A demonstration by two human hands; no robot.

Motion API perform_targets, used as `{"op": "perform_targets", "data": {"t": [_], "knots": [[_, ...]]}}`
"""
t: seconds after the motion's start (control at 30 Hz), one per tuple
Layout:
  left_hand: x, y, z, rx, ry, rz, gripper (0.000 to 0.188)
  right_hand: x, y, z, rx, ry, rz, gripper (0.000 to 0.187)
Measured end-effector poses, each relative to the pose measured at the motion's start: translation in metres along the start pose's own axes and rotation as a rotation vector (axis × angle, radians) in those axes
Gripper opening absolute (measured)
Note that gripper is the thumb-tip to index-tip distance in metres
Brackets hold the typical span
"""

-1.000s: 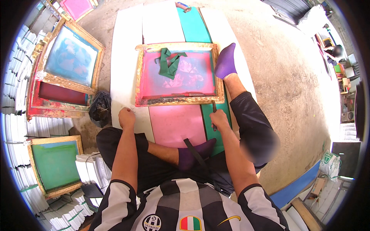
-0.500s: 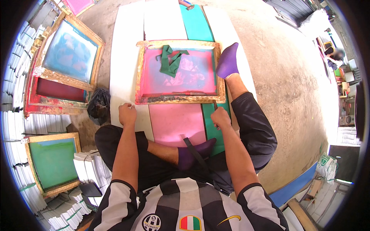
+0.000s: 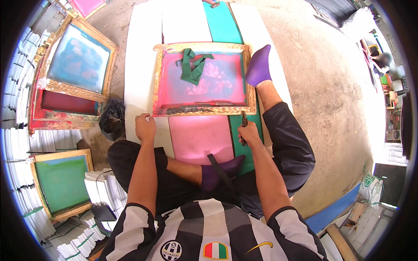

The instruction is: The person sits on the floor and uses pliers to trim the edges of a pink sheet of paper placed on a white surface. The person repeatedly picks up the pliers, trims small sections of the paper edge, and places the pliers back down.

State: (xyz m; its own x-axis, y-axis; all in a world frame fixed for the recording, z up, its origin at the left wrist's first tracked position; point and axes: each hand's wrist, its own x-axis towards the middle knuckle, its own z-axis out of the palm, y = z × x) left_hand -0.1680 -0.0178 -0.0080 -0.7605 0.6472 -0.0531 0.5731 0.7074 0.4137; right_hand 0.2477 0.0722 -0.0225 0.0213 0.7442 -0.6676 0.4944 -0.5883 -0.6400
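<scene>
Gripping a dark, slim, rigid-looking tool (image 3: 244, 119) in the right hand (image 3: 249, 132), fingers wrapped round, just below the lower right corner of the rectangular, paint-stained, wooden-framed mesh screen (image 3: 200, 109). Can't tell about contact between tip and wood. Holding the left hand (image 3: 146, 126) loosely curled just below the screen's lower left corner; can't tell about anything pinched inside. Seeing a limp dark green cloth strip (image 3: 190, 76) on the screen's mesh, plus a purple-socked foot (image 3: 259, 69) at its right side. Guessing light and stiff for the tool, best gripped mid-shaft. For the screen, guessing stiff wood but delicate mesh, so best grabbed by the rails.
</scene>
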Motion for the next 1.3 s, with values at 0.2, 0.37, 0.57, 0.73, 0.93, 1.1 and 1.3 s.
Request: {"op": "perform_targets", "data": {"t": [0.2, 0.37, 0.57, 0.73, 0.93, 1.1, 1.3], "knots": [[-0.021, 0.013, 0.020, -0.379, 0.030, 0.439, 0.018, -0.022, 0.000, 0.015, 0.155, -0.172, -0.089, 0.010], [-0.072, 0.059, 0.022, -0.611, -0.263, 0.657, 0.020, -0.054, -0.026, 0.053, 0.096, -0.350, -0.168, 0.011], [-0.096, 0.070, 0.017, -0.713, -0.484, 0.576, 0.019, -0.085, -0.050, 0.089, 0.089, -0.524, -0.211, 0.014], [-0.094, 0.063, 0.020, -0.712, -0.443, 0.615, 0.013, -0.090, -0.058, 0.098, 0.071, -0.604, -0.164, 0.019], [-0.089, 0.060, 0.027, -0.770, -0.396, 0.620, 0.010, -0.090, -0.063, 0.090, 0.095, -0.692, -0.110, 0.036], [-0.071, 0.052, 0.024, -0.590, -0.242, 0.490, 0.012, -0.066, -0.035, 0.076, 0.082, -0.454, -0.097, 0.034], [-0.022, 0.014, -0.003, -0.008, -0.152, 0.236, 0.020, -0.026, -0.011, 0.022, -0.092, -0.047, -0.055, 0.024]]}}
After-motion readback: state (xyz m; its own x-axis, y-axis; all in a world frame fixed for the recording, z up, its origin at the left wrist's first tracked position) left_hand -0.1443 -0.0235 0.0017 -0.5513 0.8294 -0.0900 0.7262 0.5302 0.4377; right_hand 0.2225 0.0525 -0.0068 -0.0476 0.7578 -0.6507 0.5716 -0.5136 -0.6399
